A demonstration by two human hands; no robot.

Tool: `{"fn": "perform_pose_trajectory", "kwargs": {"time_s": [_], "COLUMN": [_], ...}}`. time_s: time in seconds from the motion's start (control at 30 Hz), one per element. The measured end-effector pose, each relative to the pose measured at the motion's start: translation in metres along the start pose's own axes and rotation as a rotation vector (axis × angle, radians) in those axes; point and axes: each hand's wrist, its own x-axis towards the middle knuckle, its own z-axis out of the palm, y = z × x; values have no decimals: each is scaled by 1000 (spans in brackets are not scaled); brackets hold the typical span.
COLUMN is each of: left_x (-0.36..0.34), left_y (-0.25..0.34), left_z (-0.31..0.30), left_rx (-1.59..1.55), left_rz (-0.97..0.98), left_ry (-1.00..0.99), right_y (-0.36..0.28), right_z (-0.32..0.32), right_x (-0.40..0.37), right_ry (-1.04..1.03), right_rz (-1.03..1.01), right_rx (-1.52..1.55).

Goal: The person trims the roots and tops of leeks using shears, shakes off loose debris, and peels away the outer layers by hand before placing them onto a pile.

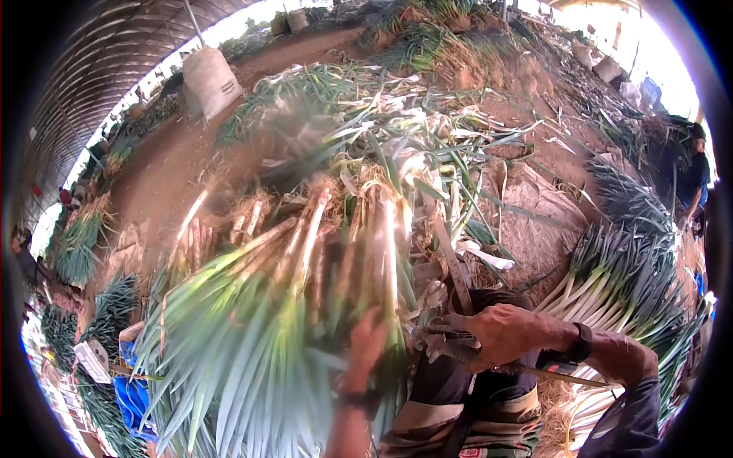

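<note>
My left hand (369, 340), smeared by motion, is beside a pale leek stalk (391, 263) at the right side of a large pile of leeks (267, 359). Their roots point away from me and their green leaves fan toward me. Over my lap, my right hand (496, 332) is closed, its fingers curled and their tips covered in dark grey. What it holds is hidden and I cannot tell its kind. Just beyond those fingers rises a narrow, flat brown strip (453, 267).
Trimmed leaves (359, 107) lie heaped ahead on the soil. More leeks (611, 282) are stacked at my right, near another person (695, 172). A white sack (210, 80) stands at the back left, and blue plastic (134, 393) lies at the lower left.
</note>
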Motion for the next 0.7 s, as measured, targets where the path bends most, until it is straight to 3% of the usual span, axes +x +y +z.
{"fn": "perform_pose_trajectory", "kwargs": {"time_s": [0.13, 0.23, 0.43, 0.7], "left_x": [12, 7, -1, 3], "left_y": [-51, -42, -33, -36], "left_z": [10, 11, 14, 17], "left_rx": [84, 94, 197, 95], "left_rz": [167, 158, 210, 153], "left_ry": [85, 120, 198, 283], "right_y": [-10, -20, -31, 0], "right_z": [-2, -11, -13, 12], "right_x": [-3, -2, 3, 13], "right_ry": [-53, -199, -266, -4], "right_rz": [-46, 29, 63, -36], "right_rx": [-69, -92, -120, -218]}}
